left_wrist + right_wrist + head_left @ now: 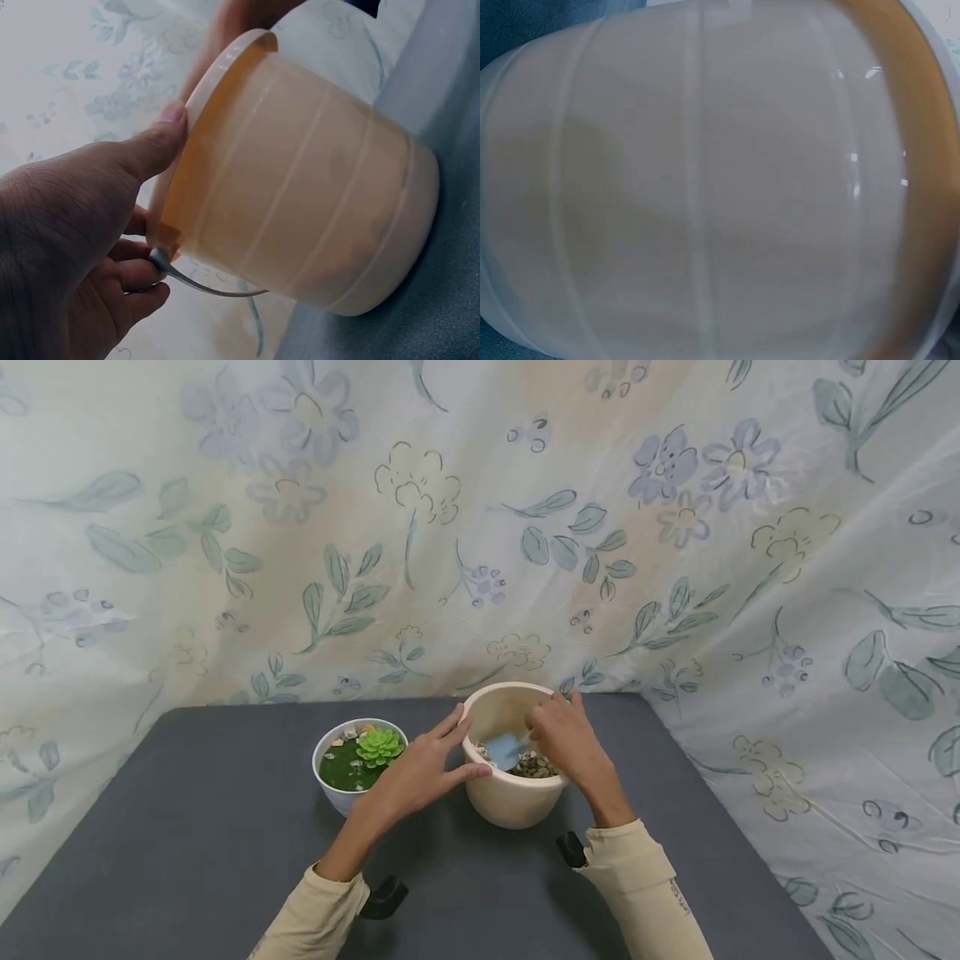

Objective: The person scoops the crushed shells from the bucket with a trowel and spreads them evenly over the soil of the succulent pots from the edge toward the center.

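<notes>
A cream plastic bucket [510, 806] stands upright on the dark table, with small pebbles [536, 766] lying in its bottom. My left hand [420, 772] grips the bucket's left rim, thumb on the near side and fingers farther round. In the left wrist view, those fingers lie near the end of the bucket's grey bail handle [214, 289]. Over the right part of the opening, my right hand [572, 743] holds a light blue toy shovel [504, 750], its blade down among the pebbles. Most of the shovel's handle is hidden by the fist. The bucket's wall [765, 180] fills the right wrist view.
Left of the bucket, partly behind my left wrist, is a white bowl [324, 783] with a green surface, small stones and a green succulent [379, 746]. A floral cloth [480, 527] hangs behind and to the right of the dark table [210, 827].
</notes>
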A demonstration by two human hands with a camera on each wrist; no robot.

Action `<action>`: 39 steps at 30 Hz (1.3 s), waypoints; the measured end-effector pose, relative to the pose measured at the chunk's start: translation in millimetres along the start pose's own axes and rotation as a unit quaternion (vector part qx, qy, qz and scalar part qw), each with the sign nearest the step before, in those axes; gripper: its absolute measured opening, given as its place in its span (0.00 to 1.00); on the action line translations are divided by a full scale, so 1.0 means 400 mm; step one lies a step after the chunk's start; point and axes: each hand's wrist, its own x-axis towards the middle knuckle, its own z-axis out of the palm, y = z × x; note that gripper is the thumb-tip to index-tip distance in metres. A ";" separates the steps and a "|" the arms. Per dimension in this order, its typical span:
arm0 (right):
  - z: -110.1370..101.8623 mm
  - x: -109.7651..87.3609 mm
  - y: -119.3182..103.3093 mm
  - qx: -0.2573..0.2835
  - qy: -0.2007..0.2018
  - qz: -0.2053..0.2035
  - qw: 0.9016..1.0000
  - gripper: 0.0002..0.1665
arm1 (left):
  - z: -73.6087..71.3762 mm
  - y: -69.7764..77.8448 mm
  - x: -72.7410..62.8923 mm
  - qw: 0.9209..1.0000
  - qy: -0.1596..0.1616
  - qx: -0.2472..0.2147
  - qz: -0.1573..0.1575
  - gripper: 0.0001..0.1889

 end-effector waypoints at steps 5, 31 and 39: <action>-0.027 -0.001 0.010 0.022 0.000 0.022 1.000 0.07 | -0.010 0.004 0.000 1.000 0.010 0.003 0.006 0.48; -0.091 -0.059 0.059 0.054 0.043 0.061 0.996 0.07 | -0.004 0.003 -0.002 1.000 0.004 -0.018 0.004 0.48; -0.106 -0.073 0.067 0.037 0.051 0.073 0.995 0.07 | -0.001 0.007 -0.003 1.000 -0.001 -0.011 0.001 0.48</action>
